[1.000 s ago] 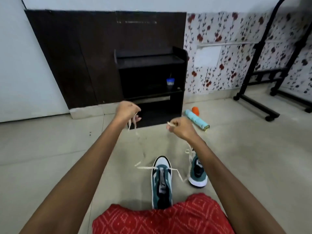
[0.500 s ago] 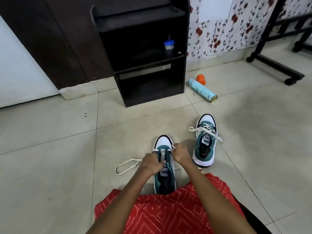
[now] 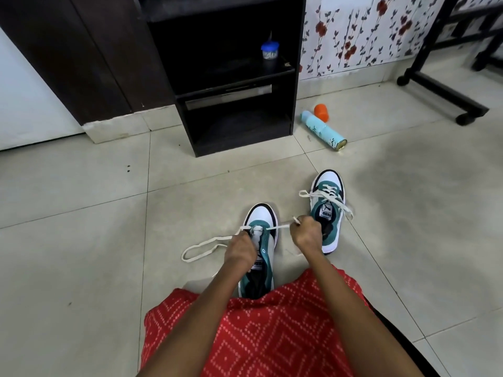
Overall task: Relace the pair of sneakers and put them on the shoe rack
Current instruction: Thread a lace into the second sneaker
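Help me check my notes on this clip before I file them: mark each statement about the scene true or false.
1. The nearer sneaker and the farther sneaker both stand on the floor, not in the shoe rack. True.
2. The right hand pinches an end of the nearer sneaker's lace. True.
3. The spray can stands upright in the shoe rack. False: it lies on its side on the floor, right of the rack.
4. The farther sneaker has no lace. False: it is laced, with loose ends trailing to both sides.
5. A blue-lidded container sits on a rack shelf. True.
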